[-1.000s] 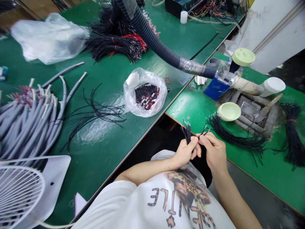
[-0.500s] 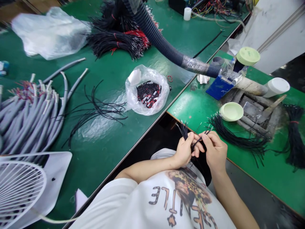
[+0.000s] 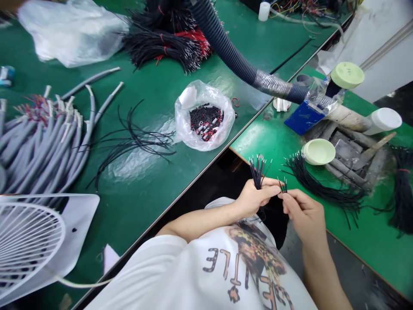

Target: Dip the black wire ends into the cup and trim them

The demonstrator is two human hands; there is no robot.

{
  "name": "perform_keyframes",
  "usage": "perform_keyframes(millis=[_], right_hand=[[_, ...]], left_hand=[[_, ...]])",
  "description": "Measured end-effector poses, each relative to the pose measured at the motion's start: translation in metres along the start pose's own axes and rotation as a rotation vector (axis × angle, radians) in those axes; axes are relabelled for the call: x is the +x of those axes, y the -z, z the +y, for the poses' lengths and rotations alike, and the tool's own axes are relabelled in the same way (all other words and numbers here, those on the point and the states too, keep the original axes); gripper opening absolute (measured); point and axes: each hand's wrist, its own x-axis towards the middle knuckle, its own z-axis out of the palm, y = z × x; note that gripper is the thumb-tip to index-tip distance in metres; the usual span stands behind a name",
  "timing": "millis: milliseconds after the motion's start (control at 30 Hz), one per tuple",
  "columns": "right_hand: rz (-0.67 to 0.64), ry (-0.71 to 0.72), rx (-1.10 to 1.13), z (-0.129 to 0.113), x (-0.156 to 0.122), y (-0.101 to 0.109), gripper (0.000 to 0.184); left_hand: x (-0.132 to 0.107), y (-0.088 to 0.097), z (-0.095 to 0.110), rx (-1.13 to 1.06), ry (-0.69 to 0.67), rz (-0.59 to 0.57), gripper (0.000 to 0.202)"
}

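Observation:
My left hand (image 3: 254,196) is closed round a bunch of thin black wires (image 3: 257,172), whose bare silvery ends point up and away from me. Its thumb and forefinger reach across to my right hand (image 3: 303,209). Between the fingertips of my right hand a few black wires (image 3: 283,186) are pinched, their tinned tips showing above. The two hands meet at the fingertips over the gap between the tables. To the right, a loose bundle of black wires (image 3: 322,183) lies on the green bench, its stripped ends near a pale green cup (image 3: 319,151).
A clear plastic bag (image 3: 226,129) of small black and red pieces stands on the left table (image 3: 155,189). Grey cables (image 3: 48,146) and a white fan (image 3: 29,249) lie further left. A ribbed hose (image 3: 226,47) crosses above, ending near a blue plate (image 3: 303,117).
My right hand has shifted right, and the few wires between its fingertips now stand apart from the left hand's bunch. My left thumb has stretched towards them. The whole view has shifted slightly.

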Motion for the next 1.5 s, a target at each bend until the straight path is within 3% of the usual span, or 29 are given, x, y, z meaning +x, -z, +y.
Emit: perform_keyframes(millis=[300, 500, 700, 1167, 1500], right_hand=[[-0.017, -0.018, 0.053, 0.002, -0.001, -0.011, 0.024], [0.025, -0.069, 0.176, 0.004, -0.002, -0.018, 0.030], [0.060, -0.053, 0.122, 0.005, 0.000, -0.017, 0.032], [0.085, -0.074, 0.077, 0.003, -0.004, -0.021, 0.031], [0.159, -0.026, 0.019, 0.003, -0.004, -0.020, 0.024]], left_hand=[[0.000, 0.002, -0.004, 0.101, -0.046, 0.063, 0.030], [-0.001, 0.000, 0.003, 0.154, -0.040, 0.013, 0.032], [0.001, 0.000, -0.001, 0.155, -0.037, 0.060, 0.035], [-0.002, -0.001, 0.004, 0.146, -0.062, 0.052, 0.036], [0.002, 0.004, -0.005, 0.109, -0.039, 0.049, 0.032]])
